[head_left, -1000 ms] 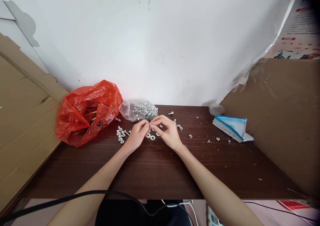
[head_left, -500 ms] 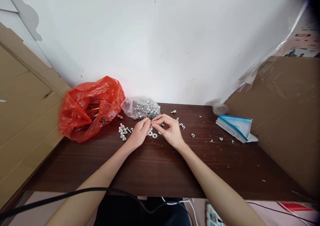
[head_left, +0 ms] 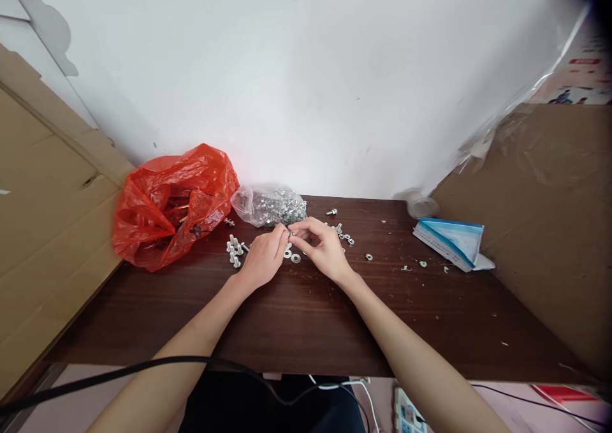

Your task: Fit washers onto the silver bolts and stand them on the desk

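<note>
L of the clear bag (head_left: 243, 207), right up beside it, sits the red bag (head_left: 210, 175), mouth slack & gaping; a knock from the L arm could tip bits out. In front of the clear bag, a bit L, there's a tight clump of bolts (head_left: 234, 252), several on their heads, so a sleeve-light brush would prob. topple them. Next, just in front of the clear bag, the L hand (head_left: 264, 254): fingers curled, thumb pressed down, pinching a small metal part (head_left: 291, 234), too tiny to ID from here. Washers (head_left: 296, 259) lie flat under the fingertips, nearer the person than the clear bag; a slip would likely drop the part among them & it'd be hard to spot. The R hand (head_left: 325, 249), front-R of the clear bag, has thumb + forefinger closed on the same part; uneven pressure b/w the two grips could ping it away. R of the clear bag, past that hand, nuts (head_left: 350, 242) lie loose, one lone nut (head_left: 368, 257) further out; an elbow or wrist sweep might scatter 'em. Far R of the clear bag: a packet (head_left: 452, 242), well apart, low risk.
</note>
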Demonstrator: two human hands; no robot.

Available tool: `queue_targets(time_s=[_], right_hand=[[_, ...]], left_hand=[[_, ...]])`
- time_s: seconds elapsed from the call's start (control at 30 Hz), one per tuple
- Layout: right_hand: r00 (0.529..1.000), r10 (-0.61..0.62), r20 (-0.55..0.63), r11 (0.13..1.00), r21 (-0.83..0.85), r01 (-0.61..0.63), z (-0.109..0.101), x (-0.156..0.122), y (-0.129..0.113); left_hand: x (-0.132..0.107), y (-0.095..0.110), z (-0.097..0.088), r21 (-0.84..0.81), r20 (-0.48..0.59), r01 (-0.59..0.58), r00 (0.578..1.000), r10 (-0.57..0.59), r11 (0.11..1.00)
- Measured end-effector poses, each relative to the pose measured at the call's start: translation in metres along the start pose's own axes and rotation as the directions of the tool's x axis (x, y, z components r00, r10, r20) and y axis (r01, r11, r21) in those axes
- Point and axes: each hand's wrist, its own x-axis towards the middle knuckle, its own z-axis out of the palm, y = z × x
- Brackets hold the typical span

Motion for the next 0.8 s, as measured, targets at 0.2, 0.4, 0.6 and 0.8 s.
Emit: queue_targets(time_s=[0.2, 0.4, 0.6, 0.8], right_hand=[[0.997, -0.070, 0.032, 0.982, -0.174, 0.075, -0.0014, -0.0007, -0.0011], [0.998, -0.005, 0.061, 0.959, -0.283, 0.022, 0.0001, -0.0023, -0.0004], [0.992, 0.057, 0.117, 0.919, -0.394, -0.006, 0.0021, -0.0044, -0.0030], [0.993, 0.081, 0.086, 0.911, -0.410, -0.039, 0.0041, -0.0038, -0.0039]], left_hand=[[-0.0014, -0.0001, 0.0010, 0.055, -0.001, -0.015, 1.000, 0.015, 0.998], [-0.0025, 0.0002, 0.0026, 0.055, -0.002, -0.032, 0.999, 0.032, 0.998], [-0.0029, 0.0021, 0.0036, 0.034, -0.001, -0.076, 0.997, 0.076, 0.997], [-0.0036, 0.0029, 0.0053, -0.026, 0.026, -0.080, 0.996, 0.081, 0.996]])
